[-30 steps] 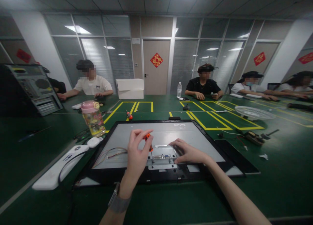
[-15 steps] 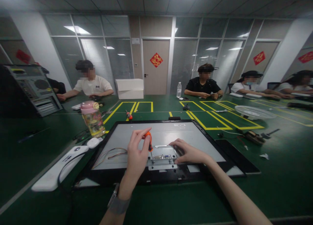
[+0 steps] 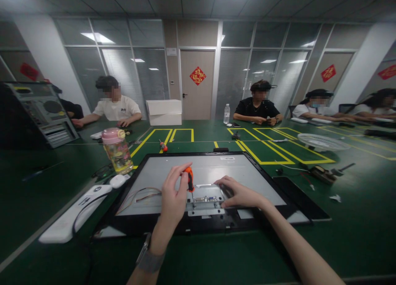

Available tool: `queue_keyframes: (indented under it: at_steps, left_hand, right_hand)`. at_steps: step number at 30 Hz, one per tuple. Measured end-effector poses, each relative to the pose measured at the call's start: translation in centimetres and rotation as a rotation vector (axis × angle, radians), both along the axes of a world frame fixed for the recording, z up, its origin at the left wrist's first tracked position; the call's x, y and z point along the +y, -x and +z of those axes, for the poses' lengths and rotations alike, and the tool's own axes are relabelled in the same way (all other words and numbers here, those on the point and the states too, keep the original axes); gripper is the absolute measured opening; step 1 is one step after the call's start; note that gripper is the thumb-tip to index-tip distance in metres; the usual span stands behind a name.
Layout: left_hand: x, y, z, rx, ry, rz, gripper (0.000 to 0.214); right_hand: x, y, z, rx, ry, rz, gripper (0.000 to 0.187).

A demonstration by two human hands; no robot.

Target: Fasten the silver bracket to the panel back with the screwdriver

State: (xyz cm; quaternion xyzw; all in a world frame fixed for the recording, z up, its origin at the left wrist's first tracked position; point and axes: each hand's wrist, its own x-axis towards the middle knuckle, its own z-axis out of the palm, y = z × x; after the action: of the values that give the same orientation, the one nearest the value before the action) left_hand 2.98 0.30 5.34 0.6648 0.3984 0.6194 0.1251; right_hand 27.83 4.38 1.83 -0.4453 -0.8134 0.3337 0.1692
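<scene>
My left hand (image 3: 175, 190) pinches an orange-and-black screwdriver (image 3: 190, 181), held nearly upright. Its thin shaft points down at the left side of a metal bracket (image 3: 206, 213) with several connector ports. Thumb and fingers of my right hand (image 3: 236, 193) grip the bracket's right end. Beneath both hands, a display panel (image 3: 213, 167) with a grey metal back and black frame lies flat on the green table. Thin wires (image 3: 144, 190) run over the panel, left of my left hand. Whether the screwdriver tip sits in a screw is too small to tell.
Left of the panel are a white power strip (image 3: 72, 215) with a black cable and a pink-lidded bottle (image 3: 116, 151). A computer case (image 3: 40, 114) stands far left. A black flat slab (image 3: 301, 198) lies right. Another small screwdriver (image 3: 163, 146) lies beyond. People sit across the table.
The screwdriver's orange handle has turned slightly in my left fingers, showing more of its black part. My right hand stays on the bracket. A person opposite on the left moved a hand.
</scene>
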Motion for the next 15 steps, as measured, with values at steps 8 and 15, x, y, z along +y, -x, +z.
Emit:
queue_keyframes:
  at_steps: [8,15]
  left_hand:
    - [0.19,-0.02,-0.23,0.006,-0.011,0.031,0.024]
    - [0.24,-0.01,-0.47,0.011,-0.028,0.046,0.020]
  right_hand:
    - [0.00,0.09,0.01,0.000,-0.004,-0.005,0.071]
    - [0.16,0.18,-0.11,0.002,-0.008,0.008,0.072]
